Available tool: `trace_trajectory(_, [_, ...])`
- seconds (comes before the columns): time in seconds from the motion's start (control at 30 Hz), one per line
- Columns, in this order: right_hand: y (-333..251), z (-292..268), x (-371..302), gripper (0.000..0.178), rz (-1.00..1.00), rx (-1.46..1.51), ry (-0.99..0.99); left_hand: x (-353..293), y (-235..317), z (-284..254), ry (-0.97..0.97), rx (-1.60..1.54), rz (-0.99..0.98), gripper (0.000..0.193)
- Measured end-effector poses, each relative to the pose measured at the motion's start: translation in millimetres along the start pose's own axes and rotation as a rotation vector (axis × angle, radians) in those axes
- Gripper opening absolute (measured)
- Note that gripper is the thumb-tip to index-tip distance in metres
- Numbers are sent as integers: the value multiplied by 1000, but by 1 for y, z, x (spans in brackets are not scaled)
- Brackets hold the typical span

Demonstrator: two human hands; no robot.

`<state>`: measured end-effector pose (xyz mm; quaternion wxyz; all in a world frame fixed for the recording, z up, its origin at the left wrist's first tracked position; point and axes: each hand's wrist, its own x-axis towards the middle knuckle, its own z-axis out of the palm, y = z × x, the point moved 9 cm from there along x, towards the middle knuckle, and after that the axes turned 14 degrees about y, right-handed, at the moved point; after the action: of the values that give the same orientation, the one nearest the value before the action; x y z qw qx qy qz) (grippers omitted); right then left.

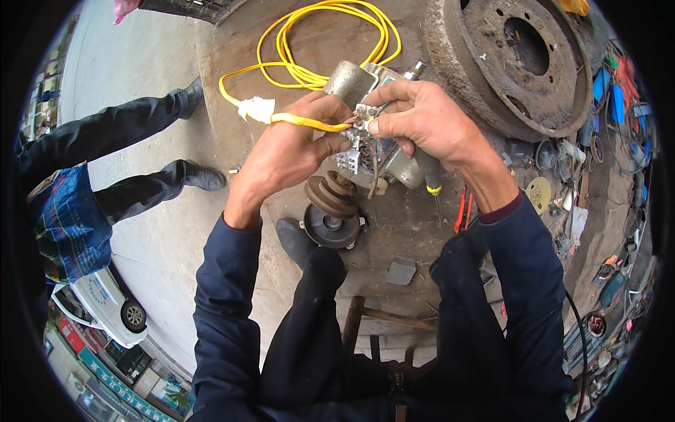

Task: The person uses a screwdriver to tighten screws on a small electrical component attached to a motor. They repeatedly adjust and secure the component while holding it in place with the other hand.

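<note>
My left hand (299, 144) is closed on the end of a yellow cable (309, 122), its thumb close to a metal terminal strip (348, 160). My right hand (432, 119) pinches a small silvery metal piece (365, 112) where the cable's end meets it. Under both hands sits a machine with grey cylindrical housings (351, 81), its wiring partly covered by my fingers. A screwdriver (434, 188) points down just below my right hand; whether that hand also holds it, I cannot tell. A stepped pulley (330, 194) on a black round base (336, 231) stands nearer me.
Yellow cable loops (285, 53) lie behind the machine. A rusty wheel rim (485, 70) stands at the far right. Red-handled pliers (462, 209) and a grey block (401, 270) are on the ground. Scrap parts line the right side. Another person's legs (133, 119) are at left.
</note>
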<state>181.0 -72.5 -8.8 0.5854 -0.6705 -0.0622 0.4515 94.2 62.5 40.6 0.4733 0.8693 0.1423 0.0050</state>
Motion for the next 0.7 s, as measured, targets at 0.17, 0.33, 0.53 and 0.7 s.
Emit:
trace_trajectory(0.17, [-13, 31, -19, 47, -81, -80, -69, -37, -5, -20, -4, -63, -108, 29])
trace_trajectory(0.33, [-3, 59, -51, 38, -84, -180, -87, -77, -1, -27, 31, -3, -51, 35])
trace_trajectory(0.53, [25, 57, -85, 33, -19, -176, -101, -104, 5, -1, 49, 36, 18, 62])
trace_trajectory(0.7, [49, 23, -99, 37, 68, -130, -46, -106, 22, 29, 92, 72, 230, 56])
